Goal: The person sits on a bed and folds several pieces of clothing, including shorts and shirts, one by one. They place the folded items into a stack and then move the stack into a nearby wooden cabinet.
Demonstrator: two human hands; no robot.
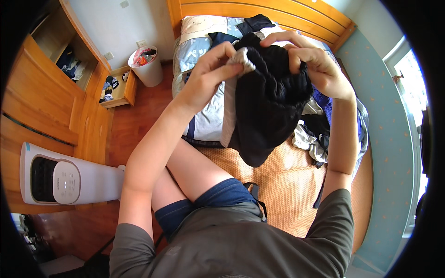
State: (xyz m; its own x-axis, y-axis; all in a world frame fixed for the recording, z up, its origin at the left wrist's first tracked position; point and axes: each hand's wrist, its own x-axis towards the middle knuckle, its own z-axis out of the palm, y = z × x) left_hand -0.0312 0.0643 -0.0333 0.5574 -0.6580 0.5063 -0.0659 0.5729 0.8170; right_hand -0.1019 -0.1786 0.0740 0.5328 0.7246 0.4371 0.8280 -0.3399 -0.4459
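Note:
Both my hands hold up a black garment (pixel 267 114) with a gathered elastic waistband and a light grey strip (pixel 228 114) down its left side. My left hand (pixel 213 71) pinches the grey part of the waistband between thumb and fingers. At the opposite side of the opening, my right hand (pixel 313 64) grips the black band, some fingers hooked over its edge. The garment hangs above the bed, its lower end over a woven mat (pixel 292 180). Behind it, a grey-and-white cloth (pixel 208 121) lies on the bed, partly hidden.
A patterned pillow (pixel 198 41) and dark folded clothes (pixel 255 23) lie near the wooden headboard (pixel 264 12). Crumpled clothes (pixel 314 139) are heaped at right. On the left stand a white tower appliance (pixel 69 180), an open drawer (pixel 120 90) with socks, and a trash bin (pixel 147 69).

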